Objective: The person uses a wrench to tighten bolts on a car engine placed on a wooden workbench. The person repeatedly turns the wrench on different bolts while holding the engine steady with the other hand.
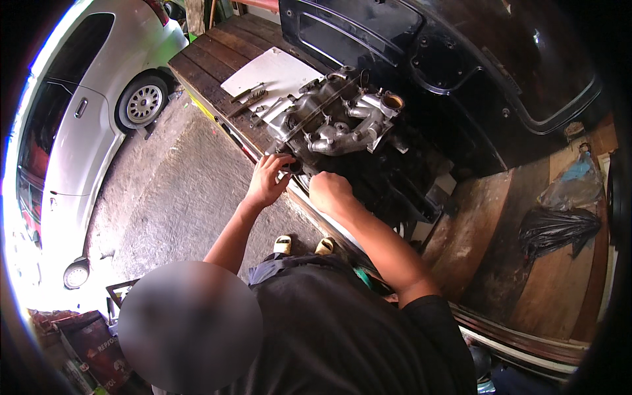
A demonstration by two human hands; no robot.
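A greasy metal engine [322, 112], with a pale cast pipe manifold [355, 135] on its upper side, rests at the edge of a wooden deck. My left hand [266, 183] is at the engine's near end, its fingers and thumb bent around a small dark round part [291, 167]. Close beside it, my right hand [331, 192] is closed against the near lower side of the engine. Whatever lies inside those right fingers is hidden from view. Both forearms reach up from the lower edge.
Behind the engine stands a large black vehicle panel [461, 85]. A white board [270, 71] and a few thin metal tools [249, 99] lie on the planks. Black plastic bags [559, 230] sit on the wood at right. A white car [92, 99] is parked at left.
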